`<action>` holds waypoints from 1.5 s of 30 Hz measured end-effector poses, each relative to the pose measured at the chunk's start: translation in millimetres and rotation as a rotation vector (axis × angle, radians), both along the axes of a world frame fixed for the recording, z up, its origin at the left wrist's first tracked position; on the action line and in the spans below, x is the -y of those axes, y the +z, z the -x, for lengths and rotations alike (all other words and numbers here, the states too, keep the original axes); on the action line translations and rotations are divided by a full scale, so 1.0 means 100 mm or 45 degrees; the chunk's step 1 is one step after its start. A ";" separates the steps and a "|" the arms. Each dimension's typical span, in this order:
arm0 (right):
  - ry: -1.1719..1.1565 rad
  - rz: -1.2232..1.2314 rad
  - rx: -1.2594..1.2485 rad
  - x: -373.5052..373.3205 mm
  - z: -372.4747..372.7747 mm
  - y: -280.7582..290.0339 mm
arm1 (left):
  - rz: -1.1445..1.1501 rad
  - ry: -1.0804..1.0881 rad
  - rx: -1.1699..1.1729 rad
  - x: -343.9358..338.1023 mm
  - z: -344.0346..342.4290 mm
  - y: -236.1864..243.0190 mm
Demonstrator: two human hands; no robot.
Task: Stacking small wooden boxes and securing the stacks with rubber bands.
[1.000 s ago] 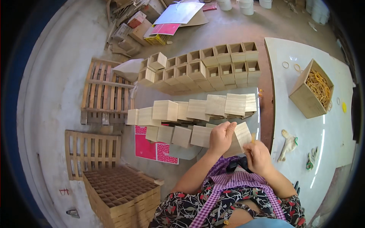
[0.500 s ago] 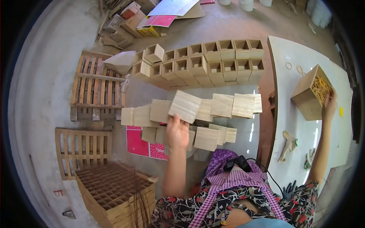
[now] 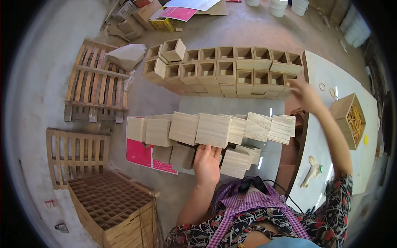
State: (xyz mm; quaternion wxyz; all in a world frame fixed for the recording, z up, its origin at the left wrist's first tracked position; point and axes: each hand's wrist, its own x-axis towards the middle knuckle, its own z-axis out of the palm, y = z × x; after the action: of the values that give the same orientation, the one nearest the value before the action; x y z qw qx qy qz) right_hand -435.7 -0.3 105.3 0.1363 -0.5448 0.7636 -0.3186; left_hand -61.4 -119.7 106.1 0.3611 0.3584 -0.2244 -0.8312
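Observation:
My left hand [image 3: 206, 165] is closed on the lower edge of a pale wooden box [image 3: 213, 130], its fingertips behind the near edge. The box shows a flat, closed square face and sits in line with a row of similar boxes; a shorter row lies below them, partly covered by my hand. My right hand [image 3: 307, 97] is in the air by the right end of the rows of open-topped wooden boxes [image 3: 226, 68]. Its fingers point left, bent together; anything between them is too small to make out. A larger wooden box [image 3: 345, 109] of yellow rubber bands [image 3: 354, 124] stands right of that forearm.
A white table [image 3: 289, 186] on the right bears a glove [image 3: 312, 170] and loose rubber bands [image 3: 322, 87]. Wooden pallets [image 3: 97, 82] and a crate with a cardboard grid [image 3: 111, 198] stand left. Pink printed card [image 3: 138, 152] lies under the near boxes. White buckets [image 3: 278, 7] stand far back.
My right hand has left the box of rubber bands and swung left toward the open boxes. My left hand has brought its tilted box down and right, level with the row.

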 end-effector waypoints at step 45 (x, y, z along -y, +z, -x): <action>-0.217 0.247 0.902 -2.51 -2.04 0.63 | 1.093 -1.352 0.356 -1.84 0.57 0.49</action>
State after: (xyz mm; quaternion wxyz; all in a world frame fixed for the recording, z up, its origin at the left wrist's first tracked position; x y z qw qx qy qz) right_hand -231.4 251.2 168.1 0.3127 -0.3457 0.6779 -0.5685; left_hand -118.4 64.8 155.5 -0.0167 0.1292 -0.7224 -0.6791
